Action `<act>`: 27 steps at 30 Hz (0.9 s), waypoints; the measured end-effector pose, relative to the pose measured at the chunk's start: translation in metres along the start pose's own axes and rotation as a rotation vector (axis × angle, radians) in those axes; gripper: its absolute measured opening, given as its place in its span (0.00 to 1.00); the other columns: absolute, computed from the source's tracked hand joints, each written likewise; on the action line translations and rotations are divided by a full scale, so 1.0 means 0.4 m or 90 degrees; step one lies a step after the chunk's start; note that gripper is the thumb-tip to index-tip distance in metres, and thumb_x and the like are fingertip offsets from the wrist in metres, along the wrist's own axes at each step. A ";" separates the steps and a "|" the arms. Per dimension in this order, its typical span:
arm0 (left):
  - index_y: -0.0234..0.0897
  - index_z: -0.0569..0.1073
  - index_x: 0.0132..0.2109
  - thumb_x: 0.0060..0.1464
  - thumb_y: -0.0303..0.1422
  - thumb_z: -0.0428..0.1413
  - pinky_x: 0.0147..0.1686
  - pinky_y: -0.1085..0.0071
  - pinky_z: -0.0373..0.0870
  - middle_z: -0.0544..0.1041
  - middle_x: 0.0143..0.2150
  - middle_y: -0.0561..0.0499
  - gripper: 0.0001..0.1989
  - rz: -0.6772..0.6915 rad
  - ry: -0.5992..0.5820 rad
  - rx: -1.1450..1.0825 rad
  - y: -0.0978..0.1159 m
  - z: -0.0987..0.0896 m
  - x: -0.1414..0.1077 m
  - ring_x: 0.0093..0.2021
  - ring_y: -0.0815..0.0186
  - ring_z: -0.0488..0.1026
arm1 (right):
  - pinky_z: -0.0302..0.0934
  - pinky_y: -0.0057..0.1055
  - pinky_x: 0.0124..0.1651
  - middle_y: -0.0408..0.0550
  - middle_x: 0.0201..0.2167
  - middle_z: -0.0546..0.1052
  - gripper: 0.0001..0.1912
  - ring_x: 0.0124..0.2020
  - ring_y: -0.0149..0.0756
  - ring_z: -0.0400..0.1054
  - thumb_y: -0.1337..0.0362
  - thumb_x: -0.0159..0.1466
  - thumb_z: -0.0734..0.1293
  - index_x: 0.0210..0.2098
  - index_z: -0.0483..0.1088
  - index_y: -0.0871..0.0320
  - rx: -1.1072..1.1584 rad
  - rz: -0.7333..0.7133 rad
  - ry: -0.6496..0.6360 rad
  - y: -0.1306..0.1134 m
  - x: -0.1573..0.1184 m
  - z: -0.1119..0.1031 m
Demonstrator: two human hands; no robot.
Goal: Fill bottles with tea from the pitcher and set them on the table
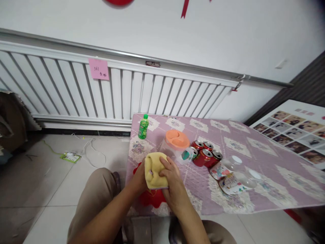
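Note:
A folded yellow cloth (pixel 155 171) is held up over the near left part of the table. My left hand (pixel 140 177) grips it from the left side, with the fingers hidden behind it. From the right, my right hand (pixel 173 178) closes on the cloth, fingertips pressing on its face. Whether anything is inside the folds I cannot tell. Below both hands lies a red scalloped piece (pixel 154 199), partly covered by them. Just beyond the cloth stands a clear container with an orange lid (pixel 177 139).
Right of the container are several red drink cans (pixel 203 156), a white-and-green cup (pixel 187 155) and two clear labelled bottles (pixel 240 183). A green bottle (pixel 143 127) stands at the back left of the patterned tablecloth (pixel 210 130). A power strip (pixel 70 157) with cables lies on the floor.

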State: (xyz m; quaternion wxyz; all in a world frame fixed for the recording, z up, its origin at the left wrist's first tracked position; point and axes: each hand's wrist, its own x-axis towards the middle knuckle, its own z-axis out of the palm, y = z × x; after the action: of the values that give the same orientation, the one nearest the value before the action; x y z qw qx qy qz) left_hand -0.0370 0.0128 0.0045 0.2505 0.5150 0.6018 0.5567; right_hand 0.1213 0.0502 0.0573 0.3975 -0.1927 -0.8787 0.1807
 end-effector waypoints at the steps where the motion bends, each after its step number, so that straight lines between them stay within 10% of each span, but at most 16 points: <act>1: 0.38 0.69 0.56 0.50 0.30 0.64 0.57 0.58 0.71 0.76 0.56 0.43 0.26 0.010 -0.008 -0.009 0.003 -0.001 0.003 0.55 0.54 0.74 | 0.58 0.54 0.64 0.49 0.63 0.71 0.15 0.68 0.49 0.57 0.74 0.56 0.63 0.41 0.69 0.51 0.021 0.024 -0.002 0.006 -0.018 -0.013; 9: 0.41 0.60 0.64 0.49 0.31 0.65 0.64 0.53 0.63 0.68 0.63 0.42 0.37 -0.044 -0.021 0.016 0.029 -0.005 -0.005 0.63 0.53 0.67 | 0.69 0.42 0.49 0.58 0.54 0.77 0.29 0.50 0.48 0.74 0.56 0.58 0.68 0.57 0.63 0.56 0.153 0.482 0.292 0.020 -0.046 -0.046; 16: 0.41 0.51 0.69 0.47 0.26 0.63 0.68 0.51 0.57 0.61 0.69 0.38 0.46 0.032 -0.116 -0.013 0.004 -0.044 0.001 0.69 0.52 0.60 | 0.63 0.48 0.60 0.57 0.59 0.73 0.28 0.59 0.48 0.68 0.56 0.63 0.67 0.61 0.64 0.55 0.189 0.382 0.155 -0.019 -0.012 0.071; 27: 0.38 0.48 0.70 0.52 0.35 0.64 0.68 0.47 0.54 0.58 0.69 0.34 0.45 0.037 -0.013 0.039 0.019 -0.003 -0.028 0.70 0.48 0.57 | 0.58 0.57 0.64 0.58 0.63 0.68 0.27 0.64 0.52 0.63 0.62 0.64 0.65 0.63 0.61 0.53 0.100 0.285 0.193 0.015 -0.123 0.141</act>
State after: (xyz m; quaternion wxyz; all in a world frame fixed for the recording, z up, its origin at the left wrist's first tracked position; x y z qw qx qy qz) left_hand -0.0317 0.0011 0.0089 0.2245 0.5457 0.6005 0.5397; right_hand 0.1094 0.0224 -0.0114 0.4883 -0.3756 -0.7281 0.3006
